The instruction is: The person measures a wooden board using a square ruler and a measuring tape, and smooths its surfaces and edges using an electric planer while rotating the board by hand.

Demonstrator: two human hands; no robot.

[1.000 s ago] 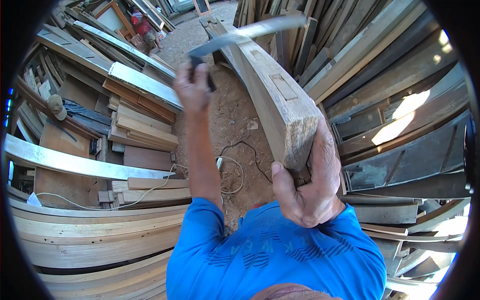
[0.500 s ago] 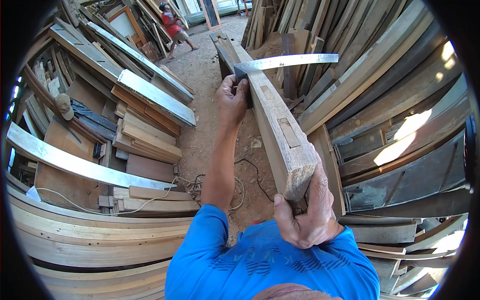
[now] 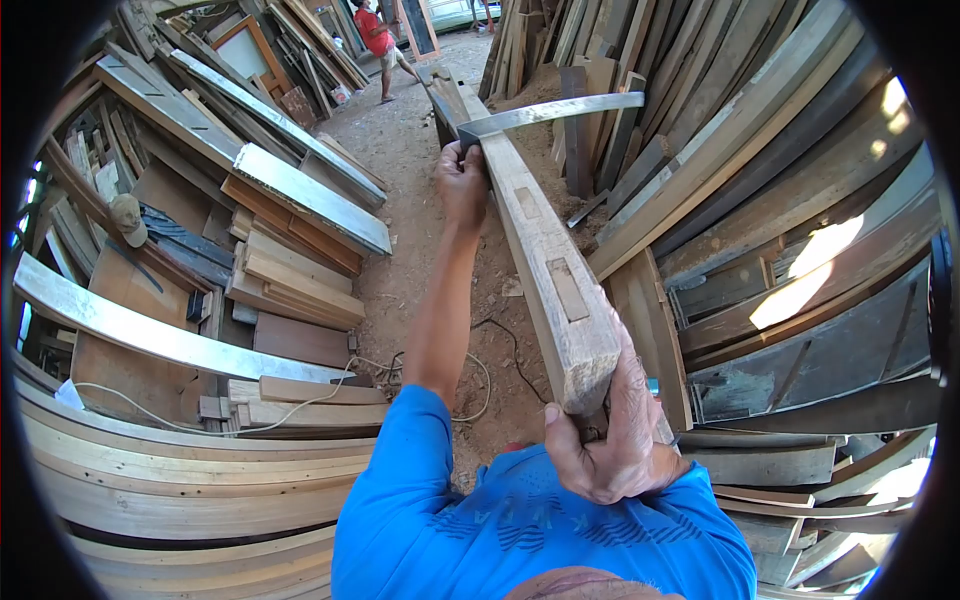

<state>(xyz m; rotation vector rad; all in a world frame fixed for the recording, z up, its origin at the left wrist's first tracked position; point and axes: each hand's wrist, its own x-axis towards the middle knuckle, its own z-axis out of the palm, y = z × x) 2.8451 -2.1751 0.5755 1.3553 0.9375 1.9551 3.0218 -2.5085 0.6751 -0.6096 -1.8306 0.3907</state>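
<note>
My left hand (image 3: 464, 188) is closed on the dark stock of a try square (image 3: 560, 110), pressed against the left side of a long wooden beam (image 3: 530, 240). The square's metal blade lies across the beam's top near its far part and sticks out to the right. My right hand (image 3: 615, 430) grips the near end of the beam, thumb at its left and fingers along its right side. Two rectangular mortise shapes (image 3: 567, 290) show on the top face; whether they are cut through cannot be told.
Stacked planks (image 3: 300, 270) and long boards (image 3: 200, 470) lie on the left. Timber leans (image 3: 740, 170) on the right. A cable (image 3: 487, 375) runs over the dirt floor (image 3: 400, 240). A person in red (image 3: 376, 38) is at the back.
The square has come down from beside the beam onto its top, then shifted slightly farther along it. The beam's near end has swung a little left and down. The person behind has moved right.
</note>
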